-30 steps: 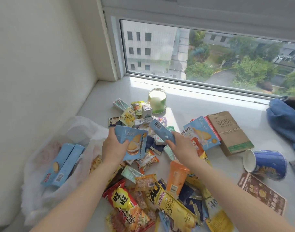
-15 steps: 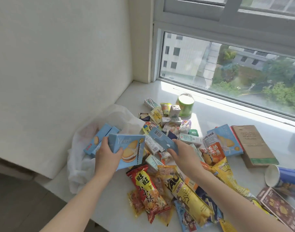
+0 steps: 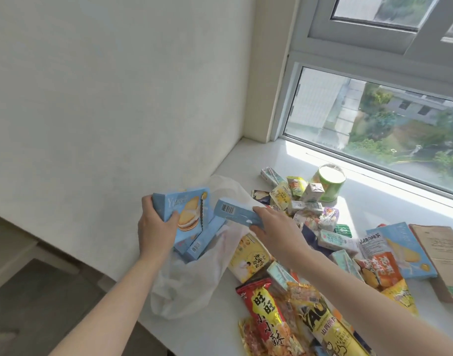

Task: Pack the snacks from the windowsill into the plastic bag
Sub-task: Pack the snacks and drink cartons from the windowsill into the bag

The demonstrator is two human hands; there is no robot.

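Pale blue cardboard fills both my hands: my left hand curls round the flat blue biscuit box with a sandwich-cookie picture, my right hand pinches the narrow blue barcoded carton. Both hover over the translucent white plastic bag, just below each grip. I'd drop the flat box first, edge-down beside the blue boxes already inside. The carton's long axis runs left-right, barcode end towards my left grip.

Each hand holds a blue box.
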